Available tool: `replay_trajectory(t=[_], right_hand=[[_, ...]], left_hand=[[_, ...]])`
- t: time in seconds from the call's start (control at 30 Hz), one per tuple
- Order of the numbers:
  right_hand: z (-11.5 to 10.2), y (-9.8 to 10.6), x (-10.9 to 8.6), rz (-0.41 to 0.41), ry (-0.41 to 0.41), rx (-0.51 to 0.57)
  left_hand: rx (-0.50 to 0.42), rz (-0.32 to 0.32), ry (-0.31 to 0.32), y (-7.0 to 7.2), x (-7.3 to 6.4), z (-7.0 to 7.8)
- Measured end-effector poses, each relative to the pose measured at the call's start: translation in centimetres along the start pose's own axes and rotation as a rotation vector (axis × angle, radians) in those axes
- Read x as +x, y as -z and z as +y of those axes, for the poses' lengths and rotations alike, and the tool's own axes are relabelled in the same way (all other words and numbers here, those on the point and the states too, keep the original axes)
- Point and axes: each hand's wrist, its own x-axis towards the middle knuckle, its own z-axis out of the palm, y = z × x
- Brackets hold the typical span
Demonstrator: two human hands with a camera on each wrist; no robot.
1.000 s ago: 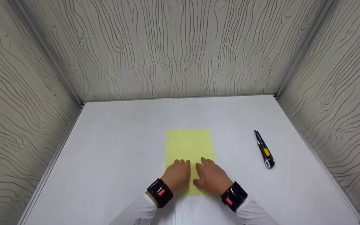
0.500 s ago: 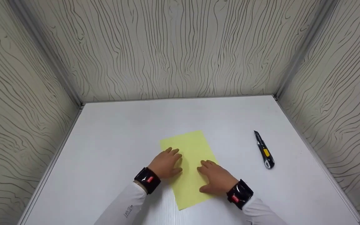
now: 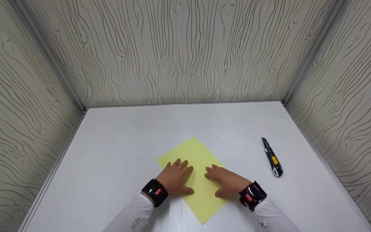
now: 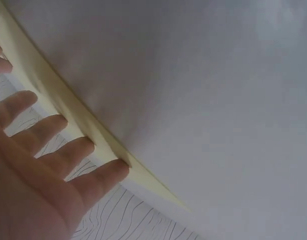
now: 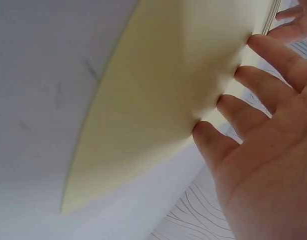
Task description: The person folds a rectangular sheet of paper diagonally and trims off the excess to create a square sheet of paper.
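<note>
We see yellow paper (image 3: 201,180) under left hand (image 3: 175,181) and right hand (image 3: 229,182) (fingers apart), long axis slanting far-left to near-right.

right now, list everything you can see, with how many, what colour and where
Paper sheet: 1 visible, yellow, lying askew on the table under both hands
Utility knife: 1, black with a yellow slider, on the table right of the paper, apart from it
Table: 1, white, under the paper and knife
Wall panels: 3, pale with dark wood-grain lines, at the back and both sides
Corner strips: 2, grey, where the panels meet
Wristbands: 2, black with red labels, one per wrist
Sleeves: 2, white with dark markings, behind the wristbands
Left hand: 1, bare, fingers spread on the paper's left part
Right hand: 1, bare, fingertips on the paper's right part
</note>
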Motion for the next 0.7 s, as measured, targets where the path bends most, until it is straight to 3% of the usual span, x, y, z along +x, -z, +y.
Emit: replay_trajectory(t=[0.2, 0.47, 0.7], right_hand=[[-0.6, -0.5, -0.6, 0.093, -0.013, -0.049], [-0.6, -1.5, -0.8, 0.075, -0.047, -0.122], [-0.5, -1.7, -0.6, 0.06, -0.058, -0.169]], left_hand=[[0.019, 0.052, 0.057, -0.4, -0.3, 0.0], [0.01, 0.087, 0.103, -0.9, -0.2, 0.1], [-0.001, 0.07, 0.11, -0.7, -0.1, 0.1]])
